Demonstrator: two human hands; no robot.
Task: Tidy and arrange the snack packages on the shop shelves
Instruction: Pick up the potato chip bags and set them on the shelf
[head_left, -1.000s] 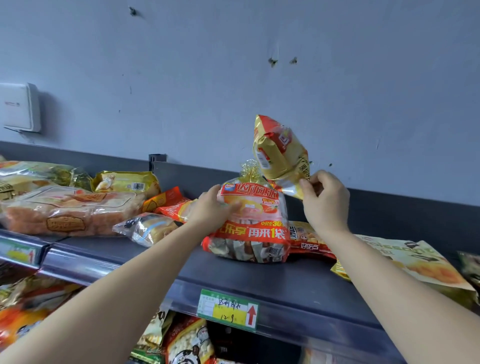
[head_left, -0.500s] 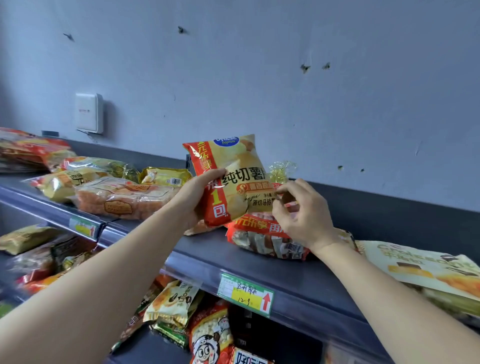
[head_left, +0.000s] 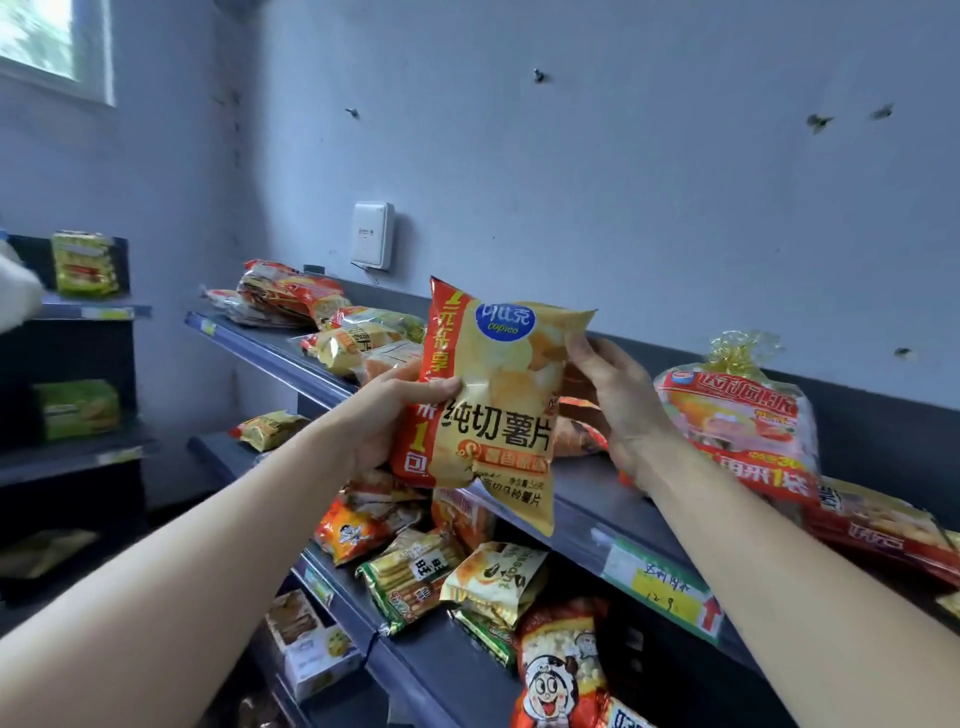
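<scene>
1. Both hands are clamped on the same thing: left hand (head_left: 395, 410) grips the left edge of the yellow chip bag (head_left: 498, 395), thumb across the front; right hand (head_left: 618, 410) holds the upper right edge, fingers curled round behind it
2. chip bag is up in the air, upright, printed front facing the camera, touching no shelf; red strip runs down its left side, blue round logo near the top
3. right behind and below the chip bag is the dark top shelf (head_left: 571, 499); the bag's bottom corner hangs past its front lip
4. just right of the chip bag, beyond the right hand, a red bread bag (head_left: 737, 415) with a gold twist on top sits on that shelf
5. lower right of the chip bag, a green and yellow price tag (head_left: 660, 587) is stuck on the shelf lip
6. below the chip bag, a messy heap of snack packs (head_left: 410, 577) on the next shelf down
7. left of and behind the chip bag, more snack packs piled up (head_left: 291, 296); above those, a white box (head_left: 372, 241) on the wall
</scene>
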